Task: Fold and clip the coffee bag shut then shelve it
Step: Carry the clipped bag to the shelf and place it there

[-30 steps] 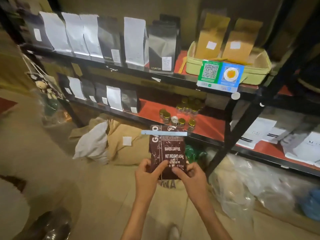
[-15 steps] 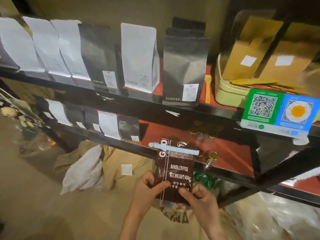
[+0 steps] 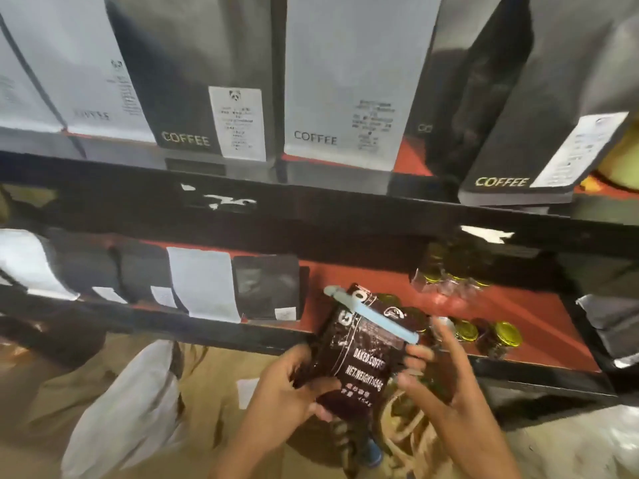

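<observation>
A dark brown coffee bag [image 3: 359, 354] printed "BAKED COFFEE" is held tilted in front of the lower shelf [image 3: 539, 326], its top leaning over the red shelf surface. A light blue clip [image 3: 371, 314] runs across the bag's folded top. My left hand [image 3: 290, 395] grips the bag's lower left side, thumb on the front. My right hand [image 3: 446, 385] is at the bag's right edge, with its fingers spread and fingertips touching the side.
Small jars with gold lids [image 3: 498, 335] stand on the red shelf just right of the bag. Black and white pouches [image 3: 204, 285] fill the shelf's left part. Large "COFFEE" bags [image 3: 345, 84] line the upper shelf [image 3: 311, 202]. Sacks [image 3: 121, 409] lie on the floor below.
The view has closed in on the shelves. The bag has moved up and forward toward the lower shelf and tilted right. My right hand's fingers have loosened and spread.
</observation>
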